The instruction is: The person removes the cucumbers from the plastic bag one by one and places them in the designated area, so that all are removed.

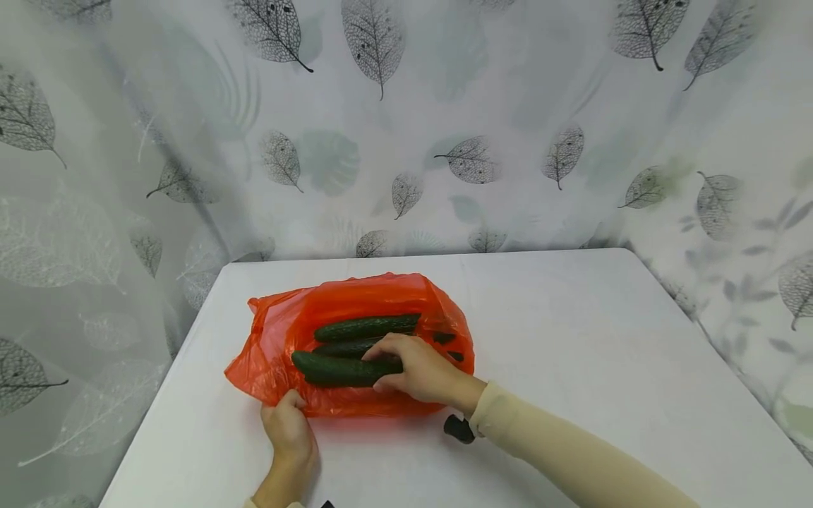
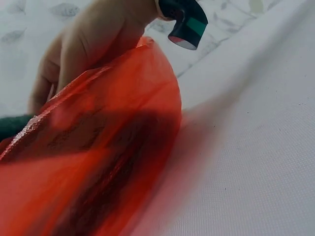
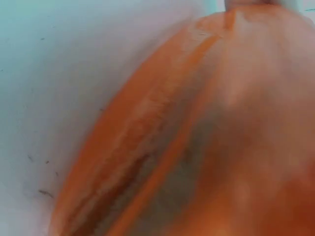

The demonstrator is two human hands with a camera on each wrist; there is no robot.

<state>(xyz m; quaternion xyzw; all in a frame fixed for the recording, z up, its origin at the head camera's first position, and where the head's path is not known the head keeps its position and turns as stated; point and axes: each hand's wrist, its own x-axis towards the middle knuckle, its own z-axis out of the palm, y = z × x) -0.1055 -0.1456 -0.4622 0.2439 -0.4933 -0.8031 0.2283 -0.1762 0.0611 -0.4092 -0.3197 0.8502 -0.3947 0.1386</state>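
Note:
Several dark green cucumbers lie side by side in a red plastic bag, one at the back and the nearest cucumber in front. My right hand grips that front cucumber by its right end, thumb on the near side and fingers over the far side. My left hand pinches the bag's near left edge. From the left wrist, the right hand shows behind the raised bag wall, with a bit of cucumber at the left. The right wrist view is blurred, mostly bag.
The bag rests on a white table, left of its middle. A leaf-patterned curtain hangs behind and along both sides. On the right wrist sits a small black device.

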